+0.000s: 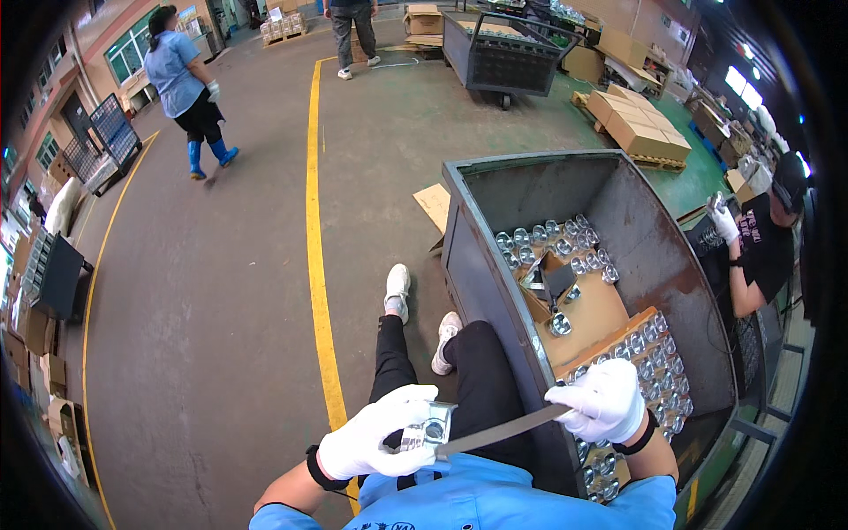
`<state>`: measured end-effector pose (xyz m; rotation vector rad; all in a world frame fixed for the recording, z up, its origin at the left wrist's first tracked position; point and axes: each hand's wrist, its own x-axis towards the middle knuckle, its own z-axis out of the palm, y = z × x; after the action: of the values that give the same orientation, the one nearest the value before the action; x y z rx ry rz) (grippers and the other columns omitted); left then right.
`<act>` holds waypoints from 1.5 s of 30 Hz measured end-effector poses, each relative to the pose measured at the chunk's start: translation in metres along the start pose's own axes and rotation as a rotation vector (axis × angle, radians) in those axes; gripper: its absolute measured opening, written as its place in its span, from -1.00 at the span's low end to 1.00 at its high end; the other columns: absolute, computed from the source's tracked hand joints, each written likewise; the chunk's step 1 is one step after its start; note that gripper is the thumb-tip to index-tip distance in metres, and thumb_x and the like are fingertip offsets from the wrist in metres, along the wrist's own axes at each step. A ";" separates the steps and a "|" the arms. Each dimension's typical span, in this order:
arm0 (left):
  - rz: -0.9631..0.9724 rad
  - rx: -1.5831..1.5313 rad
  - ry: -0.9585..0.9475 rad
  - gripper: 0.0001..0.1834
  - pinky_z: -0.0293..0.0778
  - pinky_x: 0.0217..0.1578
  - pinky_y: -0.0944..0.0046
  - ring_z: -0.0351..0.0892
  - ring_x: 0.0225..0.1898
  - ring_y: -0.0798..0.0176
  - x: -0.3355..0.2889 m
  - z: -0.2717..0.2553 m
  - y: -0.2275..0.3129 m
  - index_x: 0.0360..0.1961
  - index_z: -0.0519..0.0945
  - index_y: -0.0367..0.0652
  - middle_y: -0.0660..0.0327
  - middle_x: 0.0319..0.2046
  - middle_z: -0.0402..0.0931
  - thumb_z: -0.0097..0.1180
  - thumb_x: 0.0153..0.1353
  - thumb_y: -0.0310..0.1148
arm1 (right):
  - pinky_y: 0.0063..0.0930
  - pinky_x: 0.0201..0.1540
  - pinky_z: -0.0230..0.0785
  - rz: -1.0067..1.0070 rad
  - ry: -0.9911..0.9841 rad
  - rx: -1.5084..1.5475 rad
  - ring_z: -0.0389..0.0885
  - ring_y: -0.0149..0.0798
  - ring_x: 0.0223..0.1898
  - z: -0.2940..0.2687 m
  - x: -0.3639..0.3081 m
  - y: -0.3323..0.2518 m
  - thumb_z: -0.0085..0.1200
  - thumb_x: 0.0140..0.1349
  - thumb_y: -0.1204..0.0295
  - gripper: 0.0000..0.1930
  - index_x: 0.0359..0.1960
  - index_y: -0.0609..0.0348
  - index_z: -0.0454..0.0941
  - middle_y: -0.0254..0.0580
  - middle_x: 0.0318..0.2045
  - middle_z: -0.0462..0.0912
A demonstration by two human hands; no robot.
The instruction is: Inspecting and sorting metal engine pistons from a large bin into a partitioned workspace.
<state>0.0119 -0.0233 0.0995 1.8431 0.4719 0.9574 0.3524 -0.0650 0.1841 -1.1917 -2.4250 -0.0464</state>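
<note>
My left hand (375, 437), in a white glove, is closed around a shiny silver metal part (430, 426) with a round opening in its face. In my gloved right hand (605, 402) is one end of a long, flat grey strip (508, 431), slightly curved in this view. The strip's other end reaches the lower edge of the metal part; whether they touch I cannot tell. Beside my right hand, a grey metal bin (490, 252) holds rows of similar silver parts (649, 353) on cardboard (594, 316). A small open carton (535, 305) with dark items sits among them.
Across the bin, a co-worker (764, 238) in a black shirt holds a metal part. A person in blue boots (181, 79) walks at the far left. Another cart (508, 62) and a pallet of cartons (640, 124) stand beyond. A yellow line (314, 221) runs along the floor.
</note>
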 end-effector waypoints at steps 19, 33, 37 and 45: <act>-0.045 -0.106 0.035 -0.35 0.37 0.17 0.13 0.47 0.15 -0.05 -0.001 0.002 0.004 0.16 0.45 -0.27 -0.08 0.17 0.40 0.41 0.02 -0.37 | -0.42 -0.61 0.34 0.003 0.014 0.098 0.50 -0.29 -0.69 0.009 0.004 0.001 0.22 0.14 0.25 -0.82 -0.28 0.00 0.70 -0.40 -0.68 0.56; -0.082 0.101 -0.189 -0.37 0.54 -0.08 0.18 0.58 -0.05 -0.15 0.019 -0.015 0.015 0.08 0.49 -0.23 -0.17 0.11 0.42 0.41 -0.03 -0.28 | -0.43 -0.63 0.25 -0.051 -0.024 0.021 0.46 -0.33 -0.70 0.006 -0.004 0.010 0.22 0.13 0.17 -0.79 -0.28 -0.07 0.69 -0.44 -0.69 0.50; -0.011 0.069 -0.163 -0.36 0.52 -0.03 0.16 0.56 -0.01 -0.16 0.018 -0.013 0.013 0.09 0.47 -0.25 -0.20 0.11 0.42 0.41 -0.03 -0.26 | -0.42 -0.63 0.28 -0.053 -0.012 0.112 0.48 -0.31 -0.70 0.008 0.002 0.014 0.22 0.13 0.18 -0.81 -0.31 -0.08 0.68 -0.42 -0.69 0.51; -0.026 -0.008 -0.188 -0.37 0.44 0.09 0.13 0.52 0.06 -0.17 0.018 -0.011 0.013 0.10 0.46 -0.26 -0.20 0.13 0.41 0.38 0.03 -0.25 | -0.43 -0.63 0.31 -0.095 0.010 0.162 0.51 -0.29 -0.68 0.015 0.000 0.017 0.18 0.17 0.19 -0.80 -0.28 -0.05 0.69 -0.42 -0.67 0.55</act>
<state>0.0134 -0.0106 0.1209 1.8935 0.3753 0.7589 0.3599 -0.0509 0.1677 -1.0020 -2.4239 0.1128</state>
